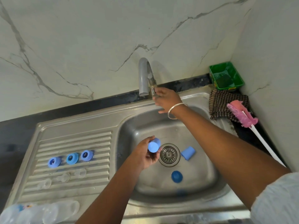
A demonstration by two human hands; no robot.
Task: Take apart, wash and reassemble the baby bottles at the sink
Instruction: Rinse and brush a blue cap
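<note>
Nearest, at the bottom left, three clear bottle bodies [40, 210] lie on their sides on the near edge of the steel drainboard [97, 126]. Beyond them on the ribbed part sit three clear teats [64, 177] in a slanted row, and farther back three blue collar rings [70, 158], all well left of both hands. The left hand [145, 156] is over the sink basin [202, 180], just left of the drain strainer [169, 154], its fingers curled round a light blue cap [153, 145]. A second light blue cap [188, 153] lies on the basin floor just right of the strainer, and a darker blue cap [177, 176] rests nearer, below it. The right hand [166, 99], with a bangle [175, 110] at the wrist, reaches to the far rim and grips the tap handle [153, 88] beside the grey spout [143, 75]. At the far right lie a checked cloth [221, 102], a pink bottle brush [242, 115] and a green tub [226, 75].
</note>
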